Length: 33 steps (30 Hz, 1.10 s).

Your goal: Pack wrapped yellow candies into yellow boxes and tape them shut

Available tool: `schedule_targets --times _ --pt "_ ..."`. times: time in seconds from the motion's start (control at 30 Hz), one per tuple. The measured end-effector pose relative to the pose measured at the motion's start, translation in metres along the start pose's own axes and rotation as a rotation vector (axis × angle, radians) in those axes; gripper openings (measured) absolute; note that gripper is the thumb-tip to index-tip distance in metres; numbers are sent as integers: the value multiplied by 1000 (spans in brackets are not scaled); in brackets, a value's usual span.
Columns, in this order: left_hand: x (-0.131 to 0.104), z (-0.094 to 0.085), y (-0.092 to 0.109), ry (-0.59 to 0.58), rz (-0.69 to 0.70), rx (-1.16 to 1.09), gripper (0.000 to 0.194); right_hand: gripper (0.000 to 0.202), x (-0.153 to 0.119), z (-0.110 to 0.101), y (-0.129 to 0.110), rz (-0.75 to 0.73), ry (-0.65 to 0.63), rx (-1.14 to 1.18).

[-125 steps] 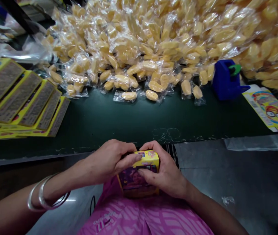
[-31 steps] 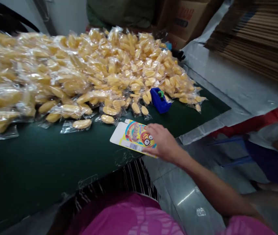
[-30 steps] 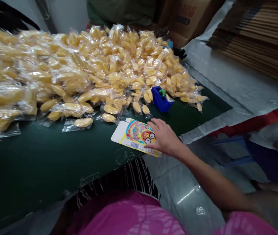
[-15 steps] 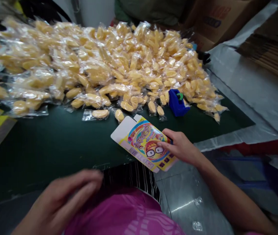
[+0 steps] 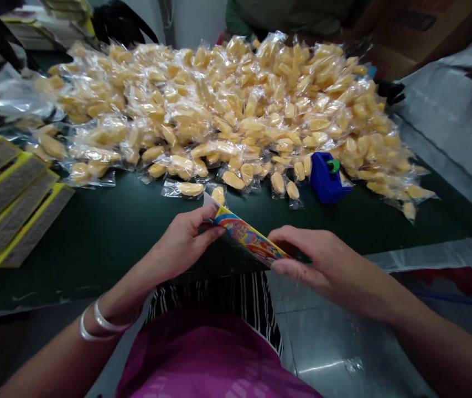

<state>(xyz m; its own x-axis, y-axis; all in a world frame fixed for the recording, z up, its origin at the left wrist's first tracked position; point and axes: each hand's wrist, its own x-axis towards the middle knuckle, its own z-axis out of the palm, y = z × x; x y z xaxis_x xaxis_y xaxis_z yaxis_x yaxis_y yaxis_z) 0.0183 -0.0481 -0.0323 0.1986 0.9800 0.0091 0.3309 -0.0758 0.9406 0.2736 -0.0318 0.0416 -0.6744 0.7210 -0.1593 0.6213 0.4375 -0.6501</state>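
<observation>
A colourful printed carton (image 5: 250, 235) is held tilted over the front edge of the dark green table (image 5: 123, 221). My left hand (image 5: 190, 235), with two silver bangles on its wrist, pinches the carton's left end by its pale flap. The right end is between the thumb and fingers of my right hand (image 5: 308, 254). Beyond both hands lies a wide heap of yellow oval pieces in clear wrappers (image 5: 227, 110). A blue tape dispenser (image 5: 327, 179) with a green core stands at the heap's front, to the right of the carton.
Several flat cartons with yellow edges (image 5: 24, 204) overlap at the table's left. Clear plastic bags (image 5: 7, 99) lie behind them. Brown cardboard boxes (image 5: 418, 33) stand at the back right. Tiled floor (image 5: 314, 331) shows below the table edge.
My left hand has come up from the lower left and taken hold of the carton's left end. The carton has turned more edge-on. The view has shifted to the left.
</observation>
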Motion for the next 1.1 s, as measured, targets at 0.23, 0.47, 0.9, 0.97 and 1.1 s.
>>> schedule_targets --times 0.23,0.47,0.9,0.97,1.1 --pt "3 -17 -12 -159 -10 77 24 32 51 -6 8 15 -328 534" --pt "24 -32 -2 -464 15 -44 22 72 65 -7 19 157 -453 621" --pt "40 -21 -21 54 -122 -286 22 35 64 28 58 382 -137 996" --pt "25 -19 -21 296 -100 -368 29 36 54 43 56 345 -21 1124" --pt "-11 0 -18 169 -255 -653 48 40 34 83 44 270 54 1321"
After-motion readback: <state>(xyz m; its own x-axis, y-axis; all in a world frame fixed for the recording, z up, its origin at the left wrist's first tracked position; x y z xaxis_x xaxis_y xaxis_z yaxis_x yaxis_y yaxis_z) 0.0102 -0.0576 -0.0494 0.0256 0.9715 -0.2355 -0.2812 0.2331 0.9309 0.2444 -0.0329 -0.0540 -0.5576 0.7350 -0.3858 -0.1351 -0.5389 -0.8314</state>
